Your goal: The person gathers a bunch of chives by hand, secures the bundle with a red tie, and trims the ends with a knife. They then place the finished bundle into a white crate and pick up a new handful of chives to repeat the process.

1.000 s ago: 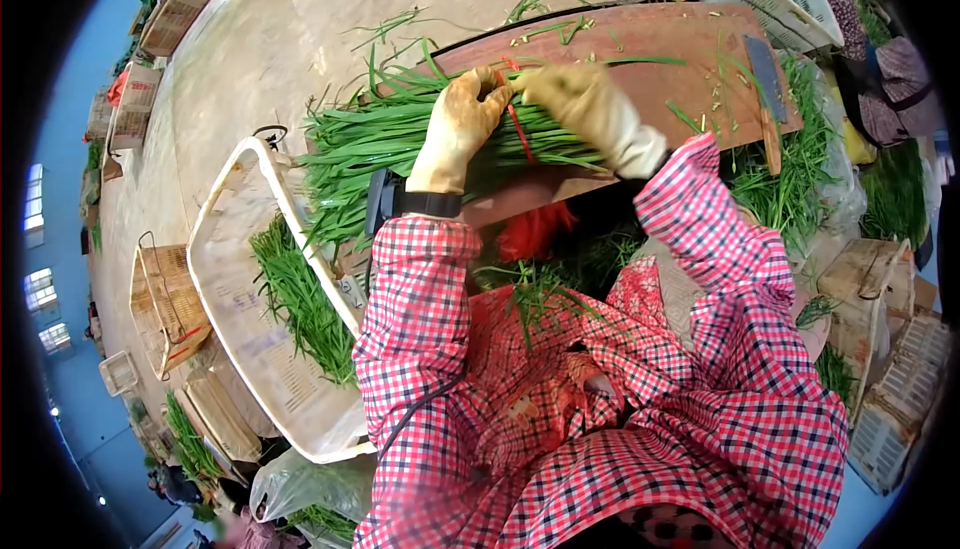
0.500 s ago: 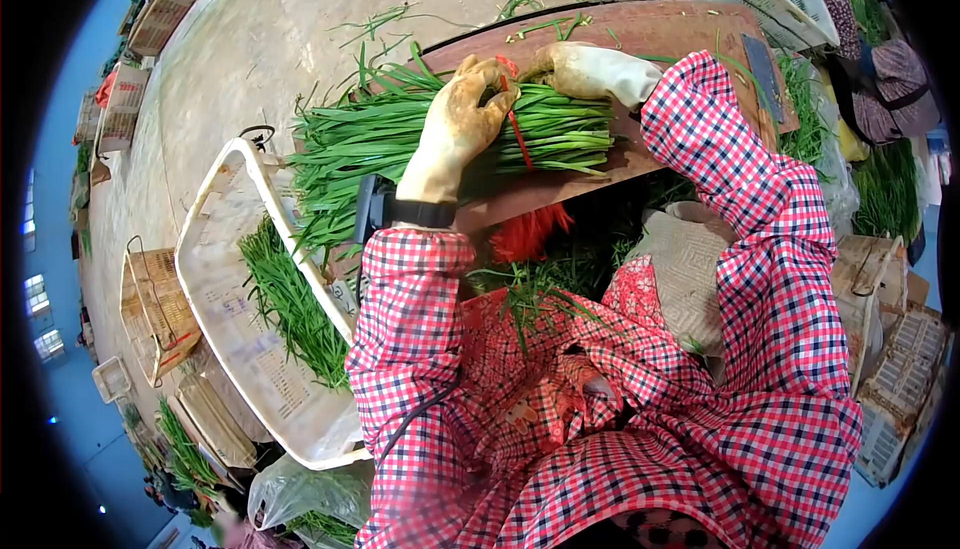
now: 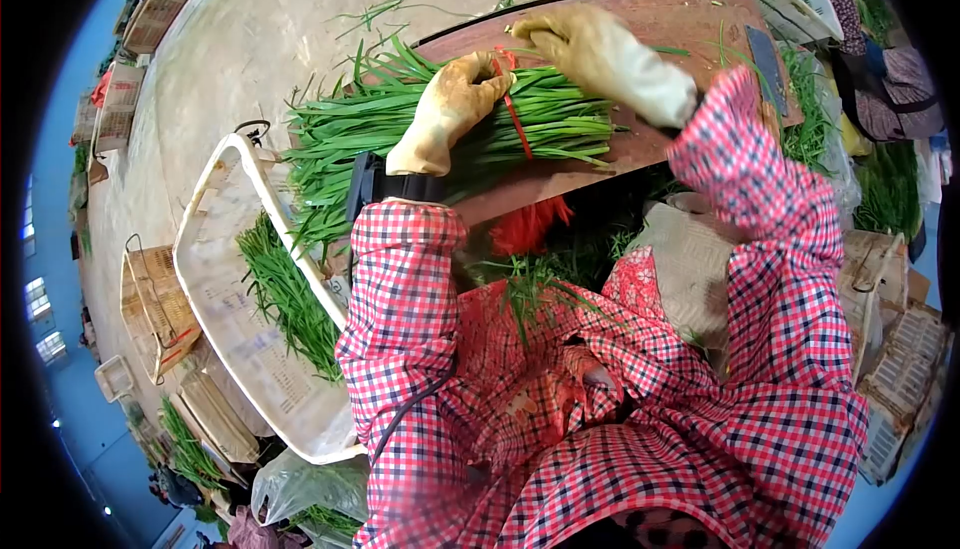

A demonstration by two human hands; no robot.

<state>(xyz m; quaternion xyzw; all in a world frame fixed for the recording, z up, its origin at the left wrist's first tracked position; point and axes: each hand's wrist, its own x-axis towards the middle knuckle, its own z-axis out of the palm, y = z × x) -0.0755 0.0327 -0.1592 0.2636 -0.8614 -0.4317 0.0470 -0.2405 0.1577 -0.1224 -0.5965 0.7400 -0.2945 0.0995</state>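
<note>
Green bundle (image 3: 570, 121) lies under left hand (image 3: 453, 104), fingertips pinching red tie (image 3: 516, 123); right hand (image 3: 590, 47) curved, hold unclear

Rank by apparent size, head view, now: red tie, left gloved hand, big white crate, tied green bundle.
1. Tied green bundle and big white crate: too close to rank
2. Left gloved hand
3. Red tie

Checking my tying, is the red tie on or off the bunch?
On: the red tie crosses the bunch, by the left hand. Cannot tell whether it's knotted.
</note>
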